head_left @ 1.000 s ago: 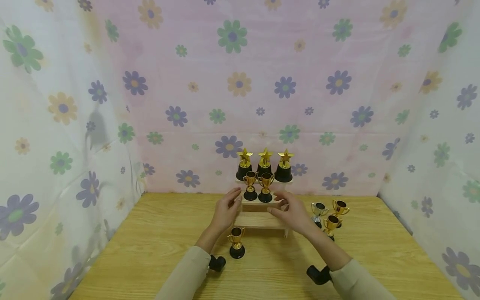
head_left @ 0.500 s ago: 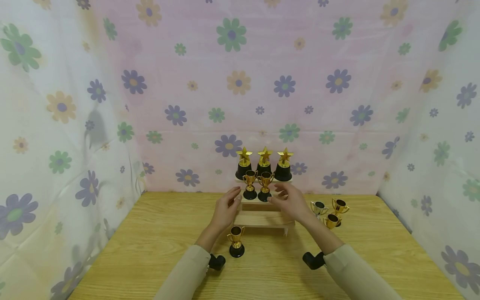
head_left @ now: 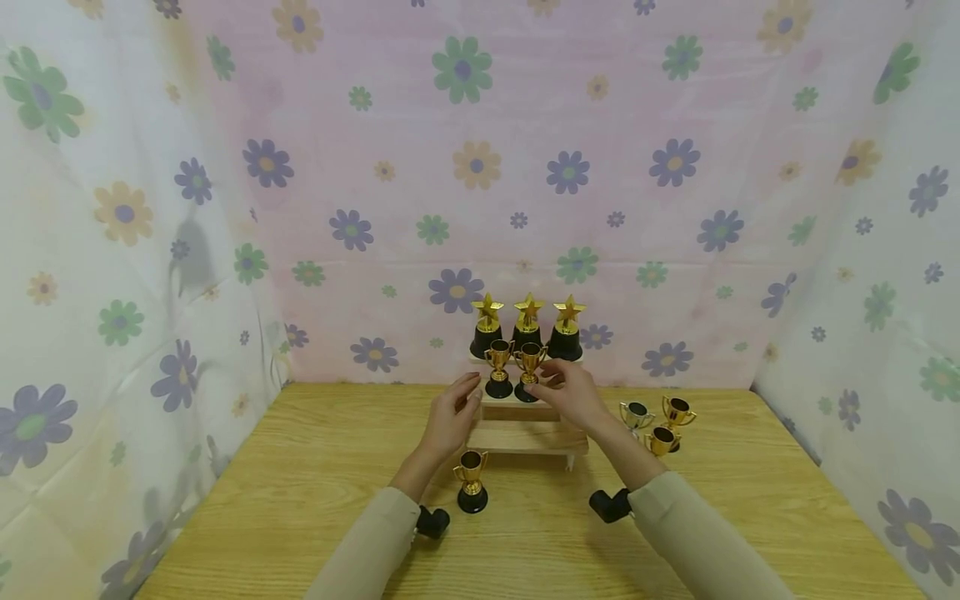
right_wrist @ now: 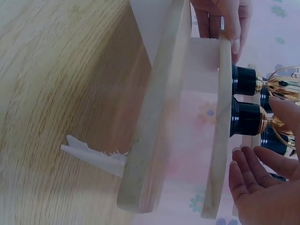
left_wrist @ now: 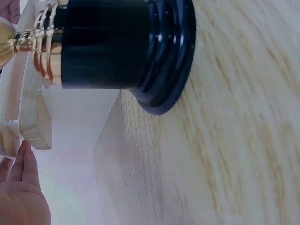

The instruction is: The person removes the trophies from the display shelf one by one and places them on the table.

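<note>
A tiered wooden display stand (head_left: 517,437) stands at the middle of the table. My left hand (head_left: 453,412) holds the left end of its middle shelf, fingers and thumb on either side of the board. On that shelf are two gold trophy cups with black bases. The right trophy cup (head_left: 529,360) is pinched between thumb and index finger of my right hand (head_left: 573,396); its base sits on the shelf. In the right wrist view, the other fingers (right_wrist: 246,176) stay off the cup. The left trophy cup (head_left: 498,358) stands close beside it.
Three star trophies (head_left: 528,321) line the top shelf. One gold trophy cup (head_left: 472,479) stands on the table (head_left: 337,500) near my left forearm. To the right are a silver trophy cup (head_left: 636,413) and two gold ones (head_left: 678,410). Flowered cloth (head_left: 420,150) surrounds the table.
My right hand has moved left and slightly up, from beside the right trophy cup to a pinch on it. My left hand has kept its place at the shelf end.
</note>
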Tool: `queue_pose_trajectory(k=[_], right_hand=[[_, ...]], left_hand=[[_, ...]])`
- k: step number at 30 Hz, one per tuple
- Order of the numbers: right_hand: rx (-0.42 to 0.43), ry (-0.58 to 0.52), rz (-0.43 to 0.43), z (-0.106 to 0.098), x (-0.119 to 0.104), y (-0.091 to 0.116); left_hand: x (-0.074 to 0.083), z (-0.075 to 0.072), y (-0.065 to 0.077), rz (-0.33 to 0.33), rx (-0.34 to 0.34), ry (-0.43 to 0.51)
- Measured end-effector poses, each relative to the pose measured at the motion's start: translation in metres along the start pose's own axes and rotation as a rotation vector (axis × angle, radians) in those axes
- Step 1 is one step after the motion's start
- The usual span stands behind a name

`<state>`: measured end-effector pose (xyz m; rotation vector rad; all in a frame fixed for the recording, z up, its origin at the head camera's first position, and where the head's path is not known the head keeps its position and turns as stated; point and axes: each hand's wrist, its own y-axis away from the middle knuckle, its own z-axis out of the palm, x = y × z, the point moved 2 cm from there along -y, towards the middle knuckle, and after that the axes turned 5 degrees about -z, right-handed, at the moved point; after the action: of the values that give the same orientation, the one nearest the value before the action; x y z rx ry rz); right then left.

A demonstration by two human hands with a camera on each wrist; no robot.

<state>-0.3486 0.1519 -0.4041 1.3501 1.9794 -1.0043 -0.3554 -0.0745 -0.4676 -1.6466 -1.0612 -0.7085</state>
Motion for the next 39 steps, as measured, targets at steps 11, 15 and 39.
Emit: queue_pose_trajectory(k=[11,15,39], right_hand=[[0.046,-0.029,-0.025,0.009,0.004,-0.01],[0.07,-0.015,-0.03,0.012,0.008,-0.011],[0.079,0.01,-0.102,0.015,0.012,-0.011]], left_hand=[[-0.012,-0.003,-0.004,-0.001,-0.037,-0.026],[-0.012,-0.003,-0.004,-0.002,-0.047,-0.031],[-0.016,-0.002,-0.004,-0.024,-0.039,-0.033]])
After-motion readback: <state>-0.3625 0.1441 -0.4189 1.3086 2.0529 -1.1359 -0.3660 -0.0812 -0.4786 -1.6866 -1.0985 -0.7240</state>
